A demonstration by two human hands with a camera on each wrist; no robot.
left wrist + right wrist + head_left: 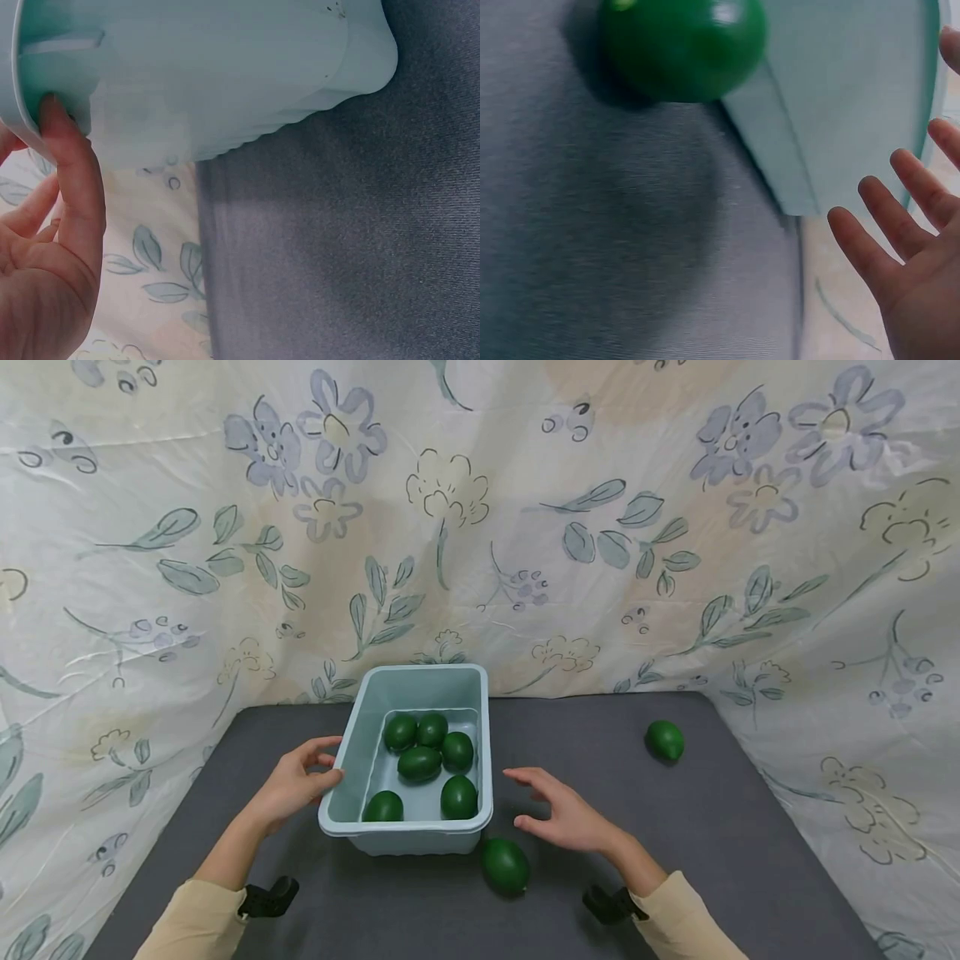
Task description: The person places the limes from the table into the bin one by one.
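Observation:
A pale blue-green plastic bin point(411, 827) stands on the dark table, holding several glossy green limes point(420, 764). My left hand point(294, 783) grips the bin's left rim, thumb on the edge and other fingers along the outer side. In the left wrist view, a fingertip tucks under the rim of the bin point(225, 67). Off the bin's right side, my right hand point(566, 814) hovers with spread, straight fingers and nothing in its grasp. Just below it, one lime point(506, 866) lies on the table by the bin's front right corner; the right wrist view shows this lime point(682, 45) close up.
Another lime point(664, 740) rests toward the back right of the dark grey table point(585, 735). A floral cloth point(495, 527) hangs behind the table and down its sides. Each wrist wears a black strap device point(268, 897).

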